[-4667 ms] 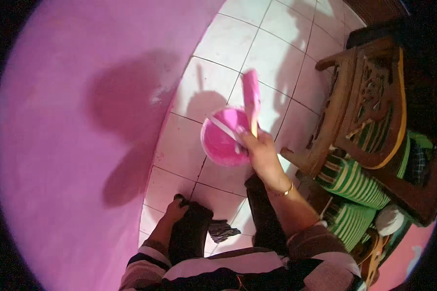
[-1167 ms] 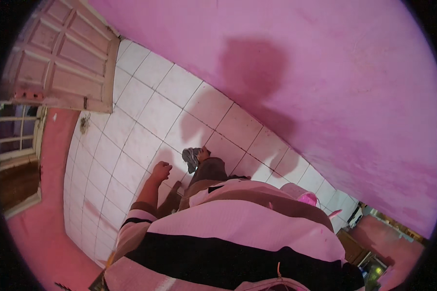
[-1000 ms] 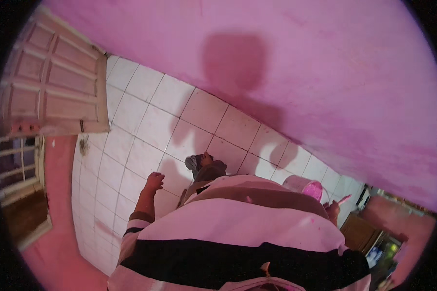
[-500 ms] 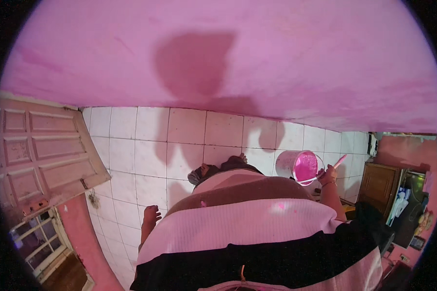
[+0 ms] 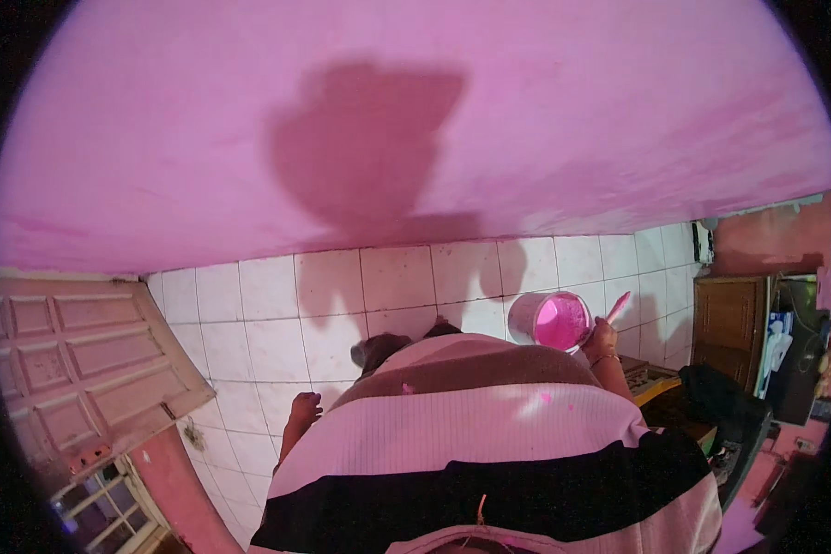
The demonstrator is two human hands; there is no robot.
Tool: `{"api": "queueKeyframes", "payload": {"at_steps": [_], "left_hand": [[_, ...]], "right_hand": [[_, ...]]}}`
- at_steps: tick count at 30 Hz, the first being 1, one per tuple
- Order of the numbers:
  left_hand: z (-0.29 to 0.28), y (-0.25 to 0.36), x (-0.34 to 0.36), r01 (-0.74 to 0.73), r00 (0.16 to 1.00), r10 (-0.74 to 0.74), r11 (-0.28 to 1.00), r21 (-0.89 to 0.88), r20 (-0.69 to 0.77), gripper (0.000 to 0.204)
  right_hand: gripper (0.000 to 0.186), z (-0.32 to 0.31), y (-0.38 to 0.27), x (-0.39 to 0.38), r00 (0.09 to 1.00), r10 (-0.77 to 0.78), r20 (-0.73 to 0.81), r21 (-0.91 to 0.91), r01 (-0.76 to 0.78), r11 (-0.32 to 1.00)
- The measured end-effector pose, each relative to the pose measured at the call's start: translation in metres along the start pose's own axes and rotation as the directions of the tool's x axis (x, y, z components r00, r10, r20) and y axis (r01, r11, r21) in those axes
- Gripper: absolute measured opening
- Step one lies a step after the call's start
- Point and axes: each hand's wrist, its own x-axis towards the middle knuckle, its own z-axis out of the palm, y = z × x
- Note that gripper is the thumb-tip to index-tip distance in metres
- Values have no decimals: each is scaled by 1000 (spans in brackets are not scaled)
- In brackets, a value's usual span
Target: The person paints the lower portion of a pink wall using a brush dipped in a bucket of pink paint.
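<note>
1 bucket of pink paint, centre right, gripped with a brush by the right hand; the left hand, lower left, hangs loosely curled and empty; the view has swung since, and the door now sits lower left.

Bright pink cast, sharp wall shadow, fisheye-bent edges

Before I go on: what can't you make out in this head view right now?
- Right hand: fingers on the bucket and brush too small to tell apart.
- Brush bristles: hidden by the bucket and hand.
- Left hand: small; open or shut unclear.
- Legs: hidden by the striped shirt.
</note>
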Motion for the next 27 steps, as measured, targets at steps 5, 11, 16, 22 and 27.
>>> {"api": "queueKeyframes", "payload": {"at_steps": [5, 11, 16, 22, 27], "left_hand": [[0, 74, 2, -46, 999, 45, 995, 86, 20, 9], [-89, 125, 30, -339, 919, 318, 336, 879, 233, 25], [-35, 206, -2, -122, 969, 233, 742, 659, -83, 20], [-50, 227, 90, -535, 542, 275, -615, 579, 794, 11], [34, 253, 89, -584, 600, 203, -550, 597, 774, 19]], "right_hand": [[21, -22, 1, 10, 976, -140, -169, -8, 140, 990], [34, -18, -8, 9, 946, -279, -168, 35, 289, 957], [17, -18, -40, -32, 941, -222, -257, 227, 282, 932], [20, -25, -72, -46, 935, -195, -297, 385, 304, 872], [20, -28, -88, -37, 963, -148, -226, 461, 240, 854]]}}
